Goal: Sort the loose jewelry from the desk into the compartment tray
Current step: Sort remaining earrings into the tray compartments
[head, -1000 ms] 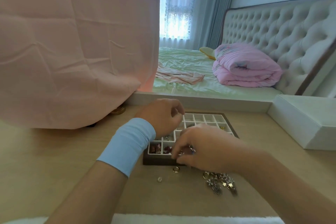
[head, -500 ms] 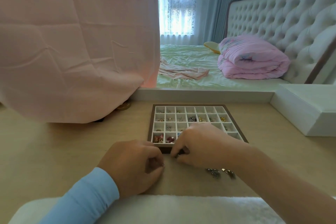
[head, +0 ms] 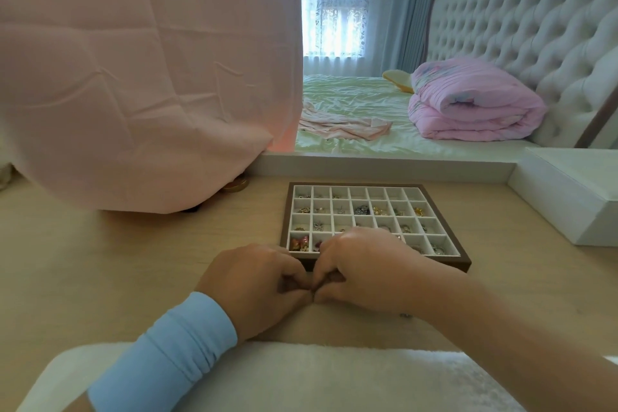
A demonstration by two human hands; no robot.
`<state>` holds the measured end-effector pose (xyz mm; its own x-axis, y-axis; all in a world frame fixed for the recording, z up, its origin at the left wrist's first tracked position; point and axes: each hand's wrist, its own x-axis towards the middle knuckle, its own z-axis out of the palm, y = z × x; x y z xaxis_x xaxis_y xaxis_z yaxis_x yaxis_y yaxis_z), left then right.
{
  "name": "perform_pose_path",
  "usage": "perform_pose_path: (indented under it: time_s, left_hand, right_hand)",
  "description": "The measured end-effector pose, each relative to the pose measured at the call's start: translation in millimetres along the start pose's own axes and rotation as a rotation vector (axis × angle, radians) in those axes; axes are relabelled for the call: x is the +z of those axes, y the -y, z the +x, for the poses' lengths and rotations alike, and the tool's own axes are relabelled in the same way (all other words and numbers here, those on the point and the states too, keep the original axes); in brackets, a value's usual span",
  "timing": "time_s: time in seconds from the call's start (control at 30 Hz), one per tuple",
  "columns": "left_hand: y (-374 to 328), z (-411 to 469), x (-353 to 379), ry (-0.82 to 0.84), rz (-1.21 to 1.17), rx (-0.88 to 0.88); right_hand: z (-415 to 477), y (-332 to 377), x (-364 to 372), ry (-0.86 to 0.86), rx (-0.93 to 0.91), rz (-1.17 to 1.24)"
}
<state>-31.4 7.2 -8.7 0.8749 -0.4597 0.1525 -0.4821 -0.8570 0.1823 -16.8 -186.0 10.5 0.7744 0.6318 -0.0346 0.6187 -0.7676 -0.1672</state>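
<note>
Head view: pale wooden desk (head: 100,278) in the foreground, with a brown-framed tray of white square compartments (head: 371,201) lying flat near its far edge, most cells holding small pieces of jewelry. Red and pink beaded pieces (head: 298,242) in the near-left corner cell; a dark metallic cluster (head: 362,210) in the second row from the back, gold bits (head: 379,210) in the cell just right of it. Left hand (head: 254,281), wrist wrapped in a light blue sleeve cuff (head: 174,341), curled just in front of the tray's near edge. Right hand (head: 364,271) beside it, knuckles overlapping the tray's near row. Fingertips of both hands pressed together in a shared pinch above the desk, both fists closed; whatever sits between them hidden, so no telling what is gripped. One small silvery loose piece (head: 405,315) peeking out on the desk under the right wrist. White fluffy cushion (head: 301,378) along the bottom edge. Large pink cloth (head: 133,77) draped at left, a bed with pale green sheet (head: 351,100) and folded pink quilt (head: 475,104) beyond the desk, and a white box (head: 568,191) at right.
</note>
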Motion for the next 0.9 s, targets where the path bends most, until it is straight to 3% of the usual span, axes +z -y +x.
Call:
perform_pose_path:
  time_s: [0.13, 0.3, 0.5, 0.6, 0.73, 0.9]
  left_hand:
    - [1.5, -1.3, 1.8, -0.019, -0.119, -0.063]
    - [-4.0, -1.2, 5.2, -0.126, -0.327, -0.132]
    - [-13.9, 2.6, 3.6, -0.271, -0.936, -0.302]
    - [-20.2, 6.9, 2.2, -0.292, -1.064, -0.356]
    - [-26.0, 25.3, -3.6, -0.325, -1.06, -0.309]
    - [-20.7, 72.2, -11.9, -0.365, -0.729, -0.207]
  right_hand:
    - [0.5, -1.0, 1.4, -0.096, -0.003, 0.015]
    - [2.1, -6.9, 0.7, -0.344, 0.038, 0.187]
    - [3.4, -12.0, 2.3, -0.533, 0.046, 0.393]
    - [0.6, -13.8, -2.7, -0.523, 0.017, 0.498]
    - [-1.6, -22.2, -13.8, -0.527, 0.028, 0.539]
    - [2.2, -58.8, -31.2, -0.57, 0.221, 0.502]
